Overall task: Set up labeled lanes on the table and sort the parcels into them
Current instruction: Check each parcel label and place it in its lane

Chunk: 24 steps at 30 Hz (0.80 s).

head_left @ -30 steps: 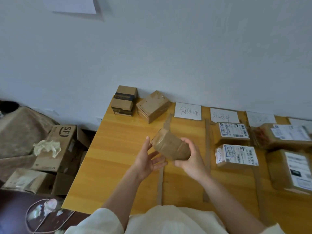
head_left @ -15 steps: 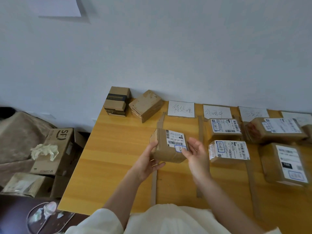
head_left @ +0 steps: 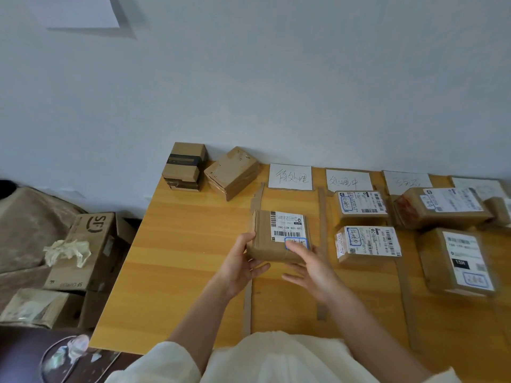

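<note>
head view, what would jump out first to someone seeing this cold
The eye lands on the brown parcel at the table's middle, white shipping label up, the left hand gripping its left side and the right hand touching its near right corner. Next come the white handwritten cards along the wall edge of the wooden table, with strips marking lanes. Labelled parcels already lie in the lanes to the right.
</note>
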Available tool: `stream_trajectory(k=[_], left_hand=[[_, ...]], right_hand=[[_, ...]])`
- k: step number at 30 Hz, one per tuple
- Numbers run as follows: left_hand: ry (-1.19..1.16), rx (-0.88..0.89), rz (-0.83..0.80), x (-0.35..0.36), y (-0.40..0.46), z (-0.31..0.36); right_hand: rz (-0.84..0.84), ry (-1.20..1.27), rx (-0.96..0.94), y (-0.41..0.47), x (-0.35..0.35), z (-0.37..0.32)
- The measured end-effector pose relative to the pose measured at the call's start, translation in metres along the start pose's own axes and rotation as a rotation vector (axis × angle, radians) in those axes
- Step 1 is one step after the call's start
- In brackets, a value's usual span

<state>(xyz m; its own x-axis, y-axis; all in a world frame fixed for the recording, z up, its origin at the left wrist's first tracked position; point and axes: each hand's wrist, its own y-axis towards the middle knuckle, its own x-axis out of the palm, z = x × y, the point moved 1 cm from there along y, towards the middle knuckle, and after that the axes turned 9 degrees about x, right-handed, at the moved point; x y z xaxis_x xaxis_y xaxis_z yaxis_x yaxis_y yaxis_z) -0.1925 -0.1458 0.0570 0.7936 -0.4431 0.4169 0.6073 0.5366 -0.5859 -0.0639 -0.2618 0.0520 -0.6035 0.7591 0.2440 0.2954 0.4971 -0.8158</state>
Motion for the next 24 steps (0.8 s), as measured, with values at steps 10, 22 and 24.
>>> stream_trajectory(k=[10, 22, 24], left_hand=[[0.401, 0.161, -0.138, -0.003, 0.001, 0.014], [0.076, 0.099, -0.06, 0.007, 0.009, 0.012], [0.008, 0.087, -0.059, 0.011, 0.011, 0.01]], right_hand=[[-0.05, -0.65, -0.262, -0.017, -0.012, -0.051], [0.142, -0.356, -0.223, -0.014, -0.018, -0.033], [0.091, -0.28, -0.158, -0.011, -0.019, -0.018]])
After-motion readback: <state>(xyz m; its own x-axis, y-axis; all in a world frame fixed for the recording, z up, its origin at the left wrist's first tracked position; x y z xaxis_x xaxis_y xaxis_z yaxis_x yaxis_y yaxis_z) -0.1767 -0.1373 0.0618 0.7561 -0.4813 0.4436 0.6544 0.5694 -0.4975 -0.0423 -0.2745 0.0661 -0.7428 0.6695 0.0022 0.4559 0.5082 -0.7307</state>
